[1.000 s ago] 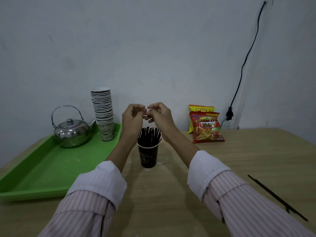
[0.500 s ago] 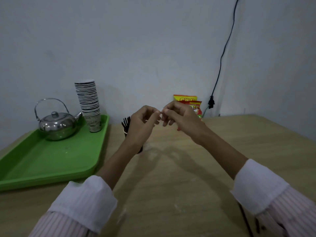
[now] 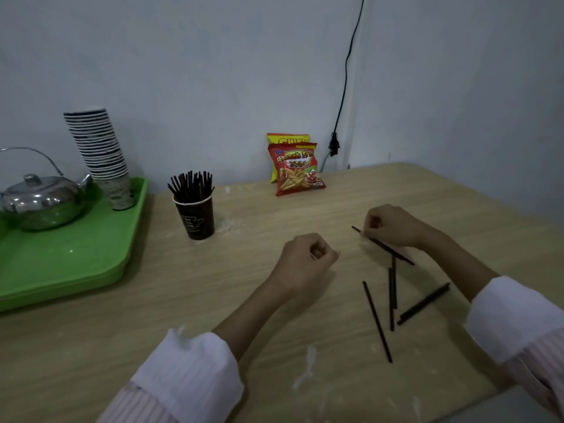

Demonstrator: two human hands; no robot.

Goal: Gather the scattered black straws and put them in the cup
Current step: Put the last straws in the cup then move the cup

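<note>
Right of centre, the right hand (image 3: 393, 225) is pinching one black straw (image 3: 385, 247) near its upper end; the left hand (image 3: 308, 259) is curling closed, empty. Loose straws (image 3: 377, 321) are lying at lower right, the cup (image 3: 195, 215) left of centre. Straws appear light, stiff, slippery: mid-shaft pinching suits.

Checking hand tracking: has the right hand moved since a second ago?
Yes. The right hand has gone from above the cup down and rightward to the table, its grip now on a loose straw, well right of the cup.
</note>
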